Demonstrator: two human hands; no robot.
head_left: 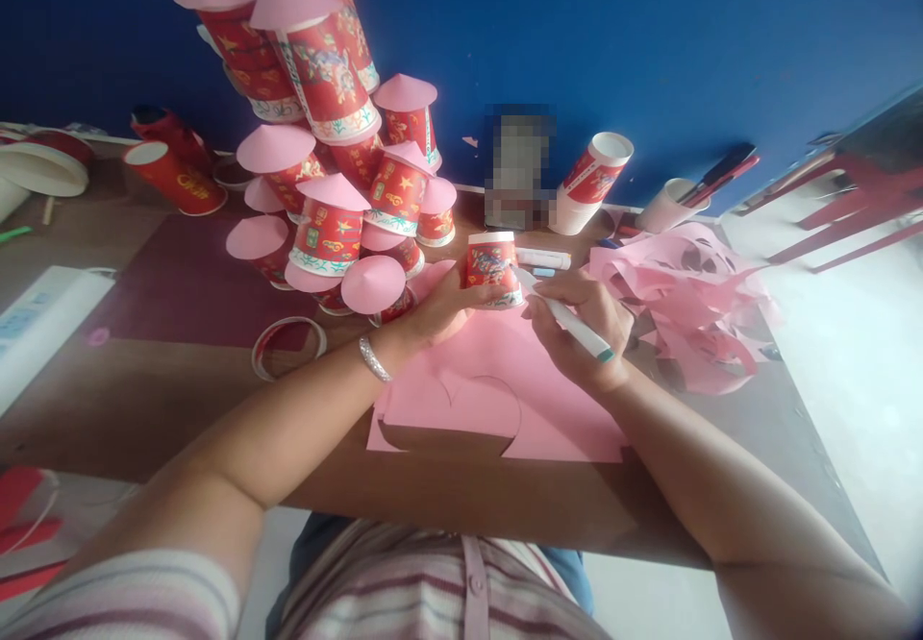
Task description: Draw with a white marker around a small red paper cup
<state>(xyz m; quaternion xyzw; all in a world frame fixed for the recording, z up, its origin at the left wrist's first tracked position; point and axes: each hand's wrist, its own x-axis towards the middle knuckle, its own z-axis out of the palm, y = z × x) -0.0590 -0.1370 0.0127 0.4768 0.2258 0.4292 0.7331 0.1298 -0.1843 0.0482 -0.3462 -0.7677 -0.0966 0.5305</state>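
Note:
In the middle of the head view, my left hand [448, 311] is closed around a red paper cup [492, 260] with a white rim and printed patterns. My right hand [586, 318] grips a white marker [577, 328] with a green end, and its tip is at the cup's right side. Whether the tip touches the cup I cannot tell. Pink paper [461, 409] with curved cuts or drawn lines lies on the table beneath both hands. To the left stand several stacked red cups [324, 73] topped with pink paper cones [373, 284].
Pink paper scraps [692, 304] are heaped at the right. Behind them, a white cup [667, 206] holds pens or scissors. Two stacked cups [592, 184] lean near the blue wall [685, 35]. A tape-like ring [288, 349] lies left of my forearm. A pixelated patch hides something by the wall.

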